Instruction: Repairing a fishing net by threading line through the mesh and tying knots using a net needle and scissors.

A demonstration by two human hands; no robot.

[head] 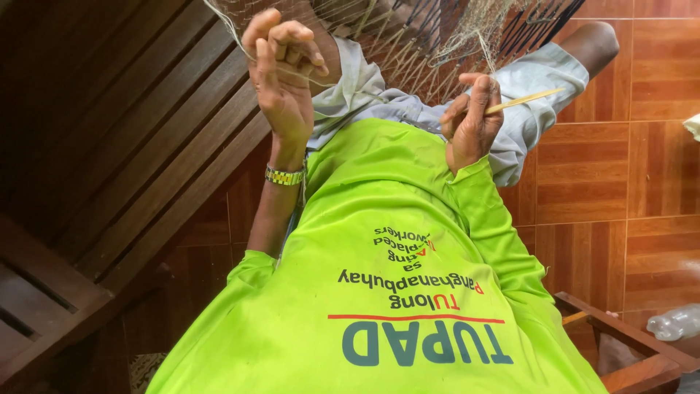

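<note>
A fine pale fishing net [430, 40] hangs across the top of the view, over my knees in light grey trousers [536, 80]. My left hand [281, 69], with a metal bracelet on its wrist [284, 176], is raised at the net's left edge. Its fingers are curled and pinch a thin strand of the net. My right hand [470, 120] is closed around a slim yellowish netting needle [526, 98], which points right and has a thread running up into the net. My bright green shirt [394, 292] fills the lower middle.
A dark wooden slatted bench [109, 153] runs along the left. Brown floor tiles [627, 182] lie to the right. At the lower right are a wooden furniture frame [620, 339] and a clear plastic bottle [674, 322]. A pale object [693, 125] shows at the right edge.
</note>
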